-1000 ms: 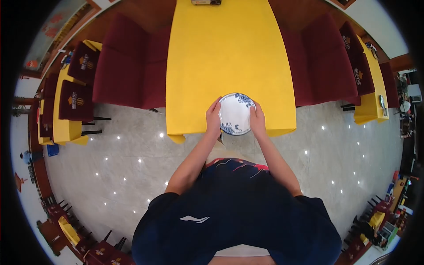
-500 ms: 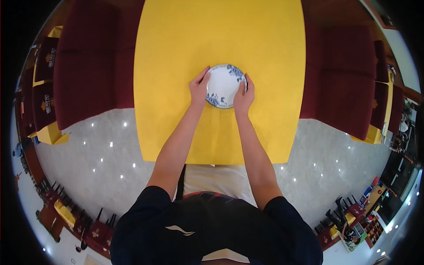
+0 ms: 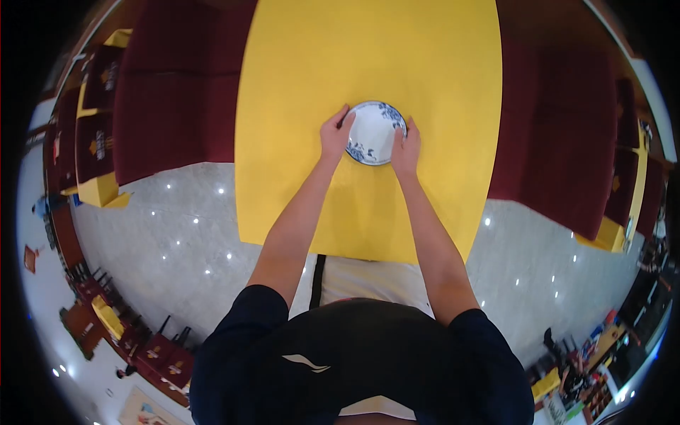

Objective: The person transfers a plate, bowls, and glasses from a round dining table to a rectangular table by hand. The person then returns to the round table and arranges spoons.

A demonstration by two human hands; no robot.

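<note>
A round white plate (image 3: 373, 133) with blue floral patches and a blue rim is held over the yellow tabletop (image 3: 368, 49). My left hand (image 3: 336, 133) grips its left edge, thumb on the upper face. On the opposite edge my right hand (image 3: 406, 147) holds it the same way, with the thumb over the rim. The fingers beneath the plate are hidden. Whether its underside touches the table cannot be made out.
Dark red bench seats flank the table, one at left (image 3: 177, 92) and one at right (image 3: 549, 127). Shiny grey floor (image 3: 184, 227) lies beyond the table's front corners. More seats, tables and people appear small at the curved edges.
The whole view has shifted and tilted slightly, so table and plate sit further right in the picture. Both hands keep their hold on the plate.
</note>
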